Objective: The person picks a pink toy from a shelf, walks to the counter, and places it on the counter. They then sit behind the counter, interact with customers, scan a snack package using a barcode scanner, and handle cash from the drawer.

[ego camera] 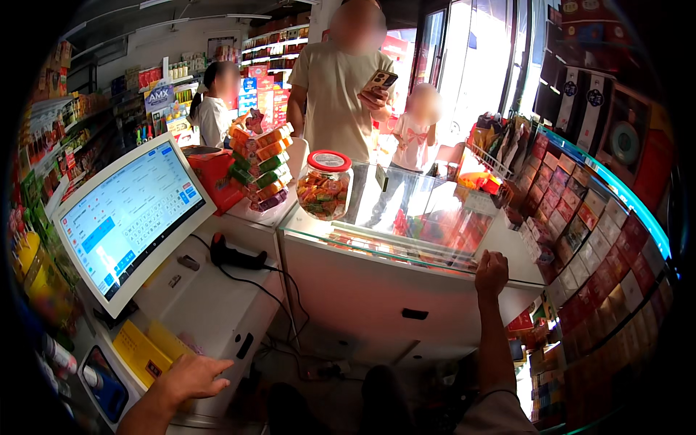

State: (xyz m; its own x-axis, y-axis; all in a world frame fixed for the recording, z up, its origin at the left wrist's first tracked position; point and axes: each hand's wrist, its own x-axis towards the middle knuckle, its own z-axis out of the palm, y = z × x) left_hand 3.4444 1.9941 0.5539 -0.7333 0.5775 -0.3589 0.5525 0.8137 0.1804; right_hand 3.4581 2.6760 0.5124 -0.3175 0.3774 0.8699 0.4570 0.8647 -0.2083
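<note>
My left hand (194, 376) hovers over the white counter ledge (217, 304) at the lower left, fingers apart and nothing in them. Just behind it a yellow box (140, 352) lies in an open compartment. A black barcode scanner (235, 254) with a cable rests farther up the ledge. The tilted touchscreen register (133, 217) is lit, with an on-screen keyboard. On the right, my right hand (492, 273) is at the near edge of the glass display counter (375, 247), fingers curled; its palm side is hidden. Whether it holds anything is not visible.
A red-lidded jar of wrapped sweets (324, 187) and a stack of colourful packs (261, 166) stand near the counter's left end. Across it, a person (337, 87) holds a phone (379, 80); two others are behind. Packets line a rack (590, 234) at right. Cables (296, 321) hang below.
</note>
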